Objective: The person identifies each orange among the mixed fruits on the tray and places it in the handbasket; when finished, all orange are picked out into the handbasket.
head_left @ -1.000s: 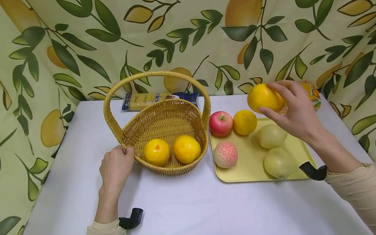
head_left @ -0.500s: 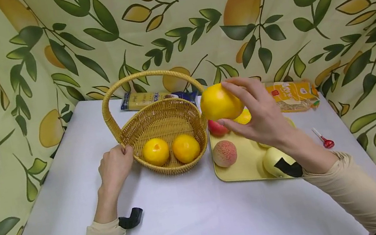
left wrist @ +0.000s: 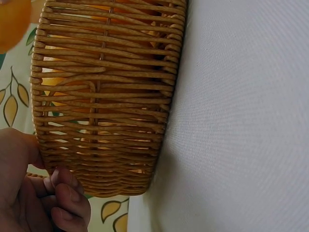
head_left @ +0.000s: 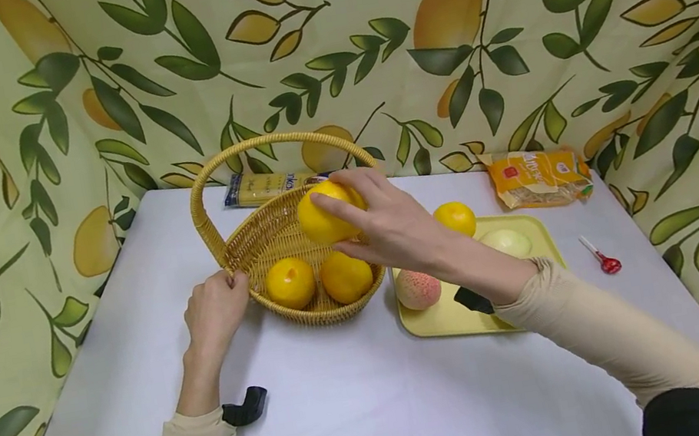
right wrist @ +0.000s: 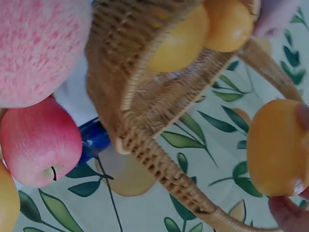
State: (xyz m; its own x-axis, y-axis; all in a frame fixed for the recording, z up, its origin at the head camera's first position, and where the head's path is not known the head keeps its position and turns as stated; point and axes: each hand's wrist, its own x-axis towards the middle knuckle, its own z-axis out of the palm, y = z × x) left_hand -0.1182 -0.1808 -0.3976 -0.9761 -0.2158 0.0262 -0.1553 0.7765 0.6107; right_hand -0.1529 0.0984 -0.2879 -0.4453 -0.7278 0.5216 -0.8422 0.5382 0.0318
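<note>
My left hand (head_left: 214, 308) grips the left rim of a wicker basket (head_left: 256, 246), thumb and curled fingers at its edge in the left wrist view. Two oranges (head_left: 290, 283) lie inside the basket. Over the basket's right half, my right hand (head_left: 397, 229) holds another orange (head_left: 324, 215) between thumb and fingers. Beside the basket, a yellow tray (head_left: 452, 321) bears a pink speckled peach (head_left: 418, 289), an orange (head_left: 456, 218) and a pale green round fruit (head_left: 507, 242). A red apple (right wrist: 41, 145) shows in the right wrist view; the right hand hides it from the head view.
The basket's tall arched handle (head_left: 279, 137) rises over its opening. Behind it lies a yellow and blue pasta packet (head_left: 260, 187). An orange food packet (head_left: 537, 177) sits at the back right, and a red lollipop (head_left: 609, 266) right of the tray. Patterned cloth surrounds the table.
My right hand has carried the orange leftward from over the tray to over the basket. The food packet and lollipop at right are uncovered. My left hand stays on the rim.
</note>
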